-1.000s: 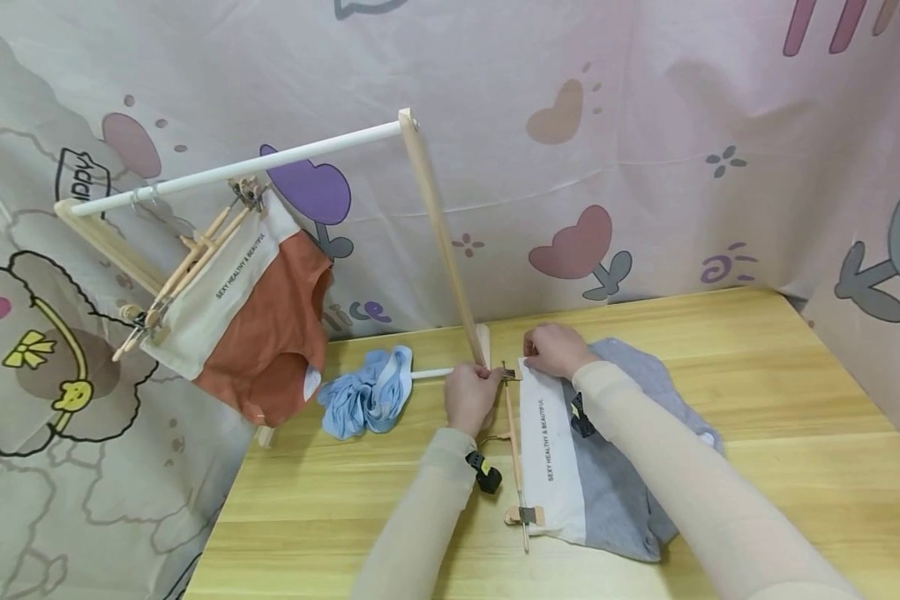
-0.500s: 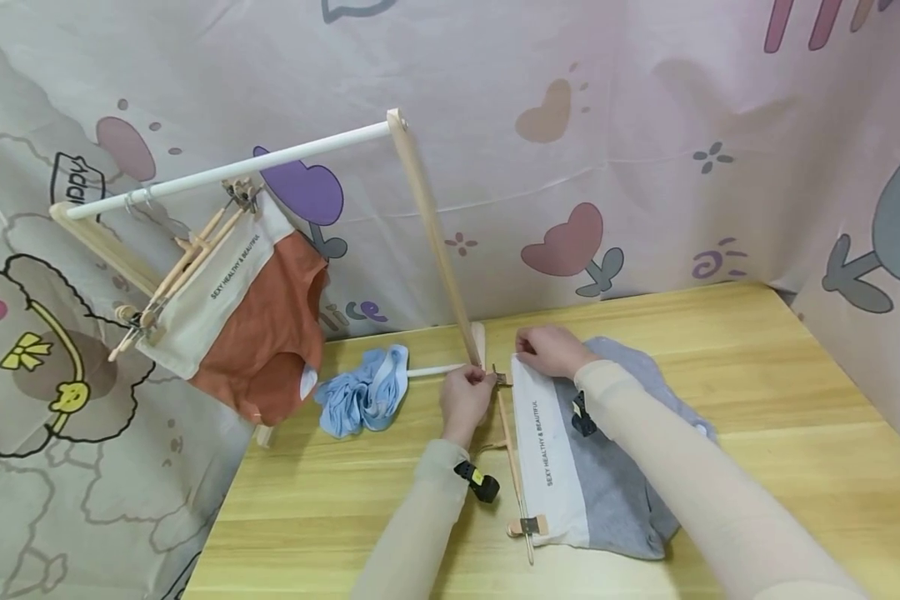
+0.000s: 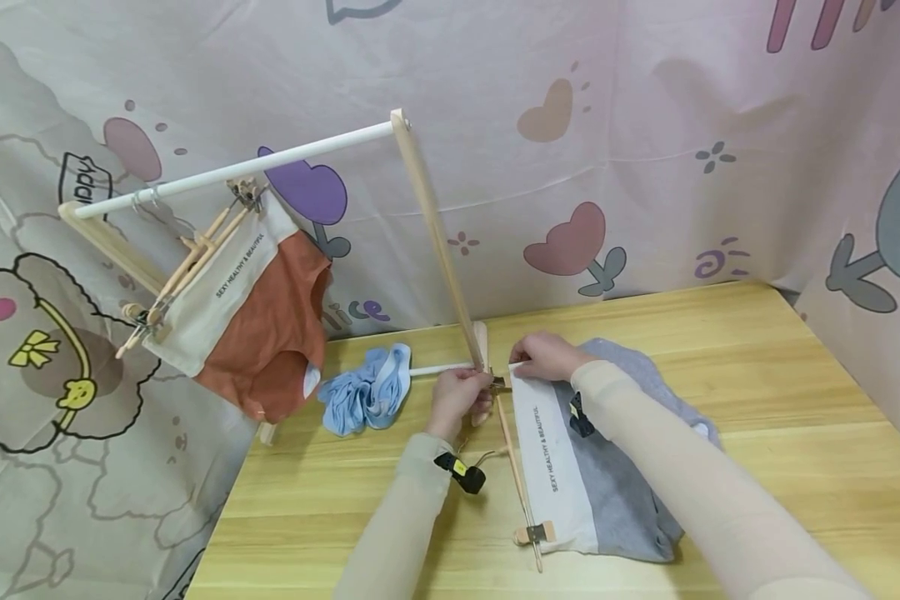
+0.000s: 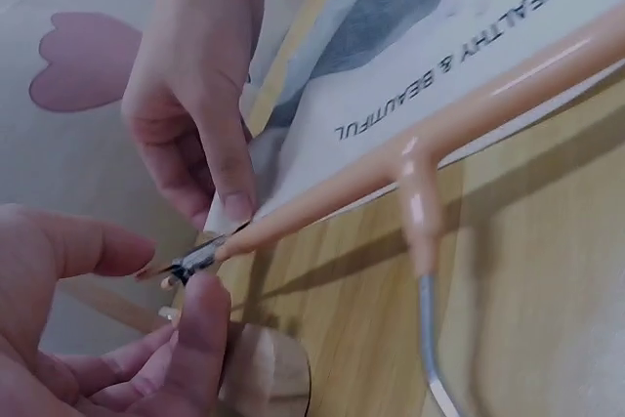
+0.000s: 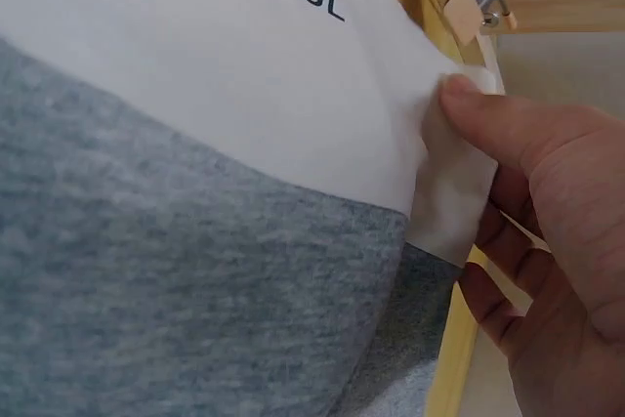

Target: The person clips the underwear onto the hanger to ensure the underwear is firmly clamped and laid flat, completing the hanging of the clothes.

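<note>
A pair of grey underpants [image 3: 618,479] with a white printed waistband lies spread on the table. Beside the waistband lies a wooden clip hanger [image 3: 513,458] with a metal hook. Its near clip [image 3: 536,533] grips the near corner of the waistband. My left hand [image 3: 453,402] pinches the far clip [image 4: 198,257] between thumb and index finger. With thumb and fingers my right hand [image 3: 547,358] pinches the far waistband corner [image 5: 451,173], just beside that clip. The clip's jaws hold no cloth in the right wrist view.
A wooden rack with a white rail [image 3: 270,162] stands at the back left. Orange underpants [image 3: 266,329] hang from it on clip hangers [image 3: 187,267]. Crumpled light blue cloth [image 3: 363,392] lies by the rack's lower white rod [image 3: 438,370]. A printed curtain [image 3: 645,125] backs the table [image 3: 307,517].
My left hand and the far clip have shifted a little left, tilting the hanger so its near end points further right. My right hand still pinches the waistband corner.
</note>
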Tool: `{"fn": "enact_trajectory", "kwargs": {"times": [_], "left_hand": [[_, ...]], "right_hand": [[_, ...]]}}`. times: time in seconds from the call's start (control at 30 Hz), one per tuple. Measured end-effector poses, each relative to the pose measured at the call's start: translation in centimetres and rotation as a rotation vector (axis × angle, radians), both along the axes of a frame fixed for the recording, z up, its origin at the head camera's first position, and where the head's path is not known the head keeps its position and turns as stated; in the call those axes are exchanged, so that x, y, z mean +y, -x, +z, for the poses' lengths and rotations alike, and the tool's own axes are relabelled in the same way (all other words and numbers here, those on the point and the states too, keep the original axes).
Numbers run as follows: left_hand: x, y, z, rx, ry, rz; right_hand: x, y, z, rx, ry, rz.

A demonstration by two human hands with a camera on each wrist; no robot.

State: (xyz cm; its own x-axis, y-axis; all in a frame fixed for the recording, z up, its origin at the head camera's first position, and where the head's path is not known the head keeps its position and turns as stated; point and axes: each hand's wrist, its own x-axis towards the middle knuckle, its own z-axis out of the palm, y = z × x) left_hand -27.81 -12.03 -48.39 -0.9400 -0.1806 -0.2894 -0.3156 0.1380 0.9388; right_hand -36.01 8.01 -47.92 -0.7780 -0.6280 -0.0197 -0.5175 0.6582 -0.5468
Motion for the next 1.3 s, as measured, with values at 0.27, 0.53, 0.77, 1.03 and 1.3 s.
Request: {"fn": "enact_trajectory", "kwargs": {"times": [0.27,0.53,0.77,1.03,1.3], "left_hand": [[-1.2,0.5,0.6,-0.062,0.121,-0.134],[-2.0,0.5,1.7,-0.128,0.227,-0.308],[-2.3,0.8,1.3,-0.119,0.190,-0.311],[-2.4,0.9,0.4,-0.103,0.080,-0.247],[-2.0,1.1,0.2,-0.074,0.064,-0.235]], "right_hand": [[-0.1,0.1,0.1,-0.006,0.002,-0.004],[0.1,0.0,0.2,-0.027,0.018,0.017],[0.2,-0.1,0.3,-0.015,0.029,0.030],[0.0,0.2,0.4,-0.028,0.041,0.044],[0.1,0.5,0.6,-0.030,0.042,0.038]]}}
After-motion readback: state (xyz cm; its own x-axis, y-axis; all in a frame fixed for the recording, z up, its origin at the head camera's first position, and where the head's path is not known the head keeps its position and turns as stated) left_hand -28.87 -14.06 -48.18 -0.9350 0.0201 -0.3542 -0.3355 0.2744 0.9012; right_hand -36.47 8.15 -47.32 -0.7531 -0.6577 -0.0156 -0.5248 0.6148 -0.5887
